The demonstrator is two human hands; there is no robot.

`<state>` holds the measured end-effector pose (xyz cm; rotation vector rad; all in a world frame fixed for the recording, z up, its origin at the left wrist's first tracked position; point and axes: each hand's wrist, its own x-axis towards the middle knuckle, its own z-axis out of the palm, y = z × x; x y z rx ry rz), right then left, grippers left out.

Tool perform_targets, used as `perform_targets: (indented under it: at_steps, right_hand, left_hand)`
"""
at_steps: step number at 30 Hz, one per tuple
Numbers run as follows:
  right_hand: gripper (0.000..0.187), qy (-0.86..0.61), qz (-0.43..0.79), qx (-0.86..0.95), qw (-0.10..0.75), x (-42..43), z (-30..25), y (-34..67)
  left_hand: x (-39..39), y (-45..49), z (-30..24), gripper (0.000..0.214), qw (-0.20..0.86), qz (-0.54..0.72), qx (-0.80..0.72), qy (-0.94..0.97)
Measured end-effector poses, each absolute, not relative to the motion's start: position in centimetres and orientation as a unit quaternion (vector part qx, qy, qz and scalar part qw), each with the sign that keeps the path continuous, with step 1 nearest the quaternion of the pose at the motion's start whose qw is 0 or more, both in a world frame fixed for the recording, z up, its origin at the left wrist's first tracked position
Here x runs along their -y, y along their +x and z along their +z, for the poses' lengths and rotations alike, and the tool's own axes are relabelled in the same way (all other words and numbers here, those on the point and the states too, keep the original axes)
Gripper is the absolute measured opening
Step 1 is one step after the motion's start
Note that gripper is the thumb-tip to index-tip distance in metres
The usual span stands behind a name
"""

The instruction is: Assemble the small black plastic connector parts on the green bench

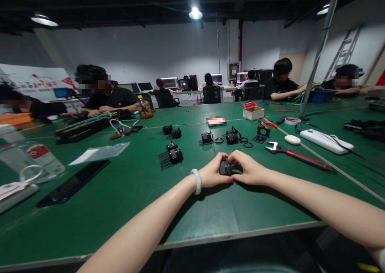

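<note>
A small black boxy part [225, 168], much like a camera module, sits between my two hands just above the green table [204, 208]. My left hand [212, 172] has its fingers wrapped round its left side, a pale bangle on the wrist. On the other side my right hand [248, 168] pinches it with thumb and fingertips, which hide some of its outline. Beyond them lie similar black units on slatted plates [175, 155], more black units [231, 137], a black ring [248, 145] and a black square bracket with a round hole [263, 132].
Right of my hands are an adjustable wrench [300, 156], a white oval object [292, 139] and a white power strip [326, 140]. A dark flat panel [75, 182] and plastic bottle [42, 156] lie left. A metal pole [319, 52] rises at the right; several people work beyond.
</note>
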<state>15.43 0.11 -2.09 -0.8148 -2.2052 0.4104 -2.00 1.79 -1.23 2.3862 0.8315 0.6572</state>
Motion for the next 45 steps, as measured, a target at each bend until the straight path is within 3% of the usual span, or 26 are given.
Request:
perform_targets:
  at_steps: [45]
  right_hand:
    - [0.033, -0.342, 0.15, 0.87, 0.322, -0.14, -1.88, 15.74]
  left_hand:
    - [-1.72, -2.06, -1.22, 0.055, 0.274, 0.233, -0.31, 0.88]
